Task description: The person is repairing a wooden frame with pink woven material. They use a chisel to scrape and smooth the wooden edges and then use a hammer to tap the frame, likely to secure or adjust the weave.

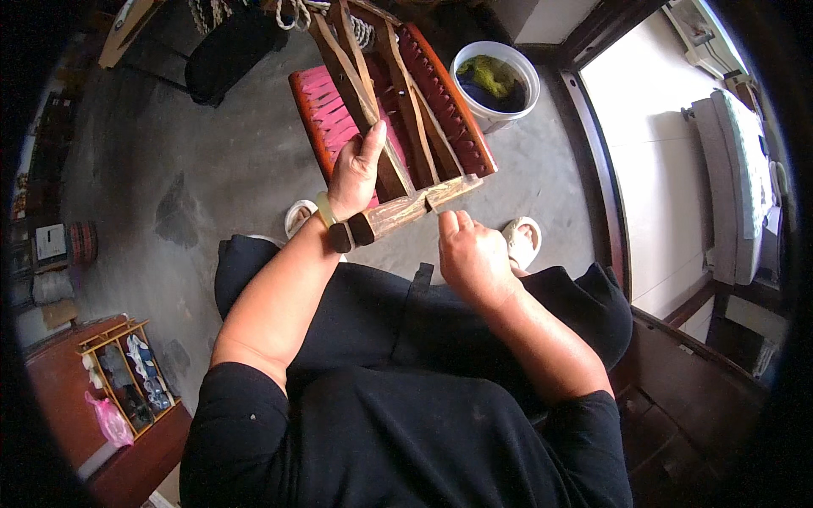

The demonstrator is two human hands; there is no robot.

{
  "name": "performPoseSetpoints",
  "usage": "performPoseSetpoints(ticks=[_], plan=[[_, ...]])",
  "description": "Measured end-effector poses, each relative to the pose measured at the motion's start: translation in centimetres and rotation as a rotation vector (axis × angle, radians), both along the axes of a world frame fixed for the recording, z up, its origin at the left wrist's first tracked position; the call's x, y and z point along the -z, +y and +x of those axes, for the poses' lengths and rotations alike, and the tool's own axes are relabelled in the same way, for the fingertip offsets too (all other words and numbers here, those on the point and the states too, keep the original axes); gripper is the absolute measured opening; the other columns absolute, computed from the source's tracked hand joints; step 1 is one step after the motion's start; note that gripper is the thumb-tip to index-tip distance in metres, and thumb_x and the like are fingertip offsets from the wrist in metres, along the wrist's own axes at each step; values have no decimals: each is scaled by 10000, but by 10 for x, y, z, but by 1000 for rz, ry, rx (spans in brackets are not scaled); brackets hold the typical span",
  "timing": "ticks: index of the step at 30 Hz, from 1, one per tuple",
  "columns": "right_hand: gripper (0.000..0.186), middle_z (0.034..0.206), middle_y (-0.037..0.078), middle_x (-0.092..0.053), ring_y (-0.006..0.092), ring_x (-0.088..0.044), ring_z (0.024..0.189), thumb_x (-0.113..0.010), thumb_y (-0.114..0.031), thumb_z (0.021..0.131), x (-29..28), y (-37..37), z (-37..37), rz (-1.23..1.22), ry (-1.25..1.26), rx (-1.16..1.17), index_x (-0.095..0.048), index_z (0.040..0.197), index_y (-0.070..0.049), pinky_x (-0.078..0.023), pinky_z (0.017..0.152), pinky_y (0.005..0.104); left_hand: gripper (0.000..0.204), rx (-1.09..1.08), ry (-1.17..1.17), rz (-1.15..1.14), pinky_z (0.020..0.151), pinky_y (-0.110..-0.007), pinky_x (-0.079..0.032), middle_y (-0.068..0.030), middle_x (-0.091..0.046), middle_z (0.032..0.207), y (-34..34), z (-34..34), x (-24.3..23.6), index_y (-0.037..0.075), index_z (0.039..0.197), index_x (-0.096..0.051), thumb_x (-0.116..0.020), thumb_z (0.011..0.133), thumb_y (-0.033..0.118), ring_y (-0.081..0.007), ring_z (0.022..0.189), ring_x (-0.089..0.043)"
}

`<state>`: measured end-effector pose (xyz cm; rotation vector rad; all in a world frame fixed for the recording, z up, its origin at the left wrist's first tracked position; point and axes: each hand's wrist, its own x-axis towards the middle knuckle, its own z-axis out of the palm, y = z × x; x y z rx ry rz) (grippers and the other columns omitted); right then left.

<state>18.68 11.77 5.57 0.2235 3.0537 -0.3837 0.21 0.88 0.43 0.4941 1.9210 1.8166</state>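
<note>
My left hand grips a long wooden slat of a wooden frame, thumb lying along it. The frame has several slats meeting a worn wooden end bar with dark end pieces. Behind it is a red-brown wooden piece laced with pink strips; whether they are joined I cannot tell. My right hand is closed just below the end bar, fingertips curled near a small dark piece at the bar; what it holds, if anything, is hidden.
A white bucket with yellow-green and dark contents stands at the back right. A black chair is at the back left. A small rack of shoes sits at lower left. A doorway sill borders a pale floor at right, with a cushioned piece.
</note>
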Motion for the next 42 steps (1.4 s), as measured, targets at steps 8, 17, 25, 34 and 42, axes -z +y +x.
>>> performPoseSetpoints(ticks=[8,17,25,34,42], plan=[[139,770,98,-581,231,-649,660,-569,-93,769,3,-4,1,6,68,-18,-483,865,-42,-536,549,334,496,-8,-28,7,665,-255,-465,-25,-603,760,-3,-3,3,63,938,-609,-527,919,552,-118,695,-581],[125,802,139,-597,281,-661,674,-559,-66,775,17,9,5,-82,-66,59,-475,859,-30,-542,571,377,524,16,3,-34,650,-261,-481,-33,-610,741,-1,-5,8,57,969,-598,-506,921,570,-122,679,-596],[130,782,139,-596,294,-659,672,-558,-54,764,14,16,8,-85,-74,43,-472,858,-29,-535,565,386,526,12,-14,-12,666,-258,-476,-43,-613,750,0,0,4,56,959,-605,-498,925,570,-119,692,-595],[131,769,109,-579,251,-653,660,-567,-74,762,15,10,10,-58,35,0,-473,848,-42,-531,551,356,531,23,-67,-11,634,-256,-472,-38,-604,727,-2,-2,5,60,948,-601,-512,912,582,-122,658,-586],[134,795,107,-592,244,-658,682,-566,-88,773,11,8,9,-13,19,-23,-479,865,-42,-533,544,352,486,0,-163,-3,783,-274,-435,-12,-600,892,-3,3,-6,9,989,-619,-489,967,476,-114,835,-526]])
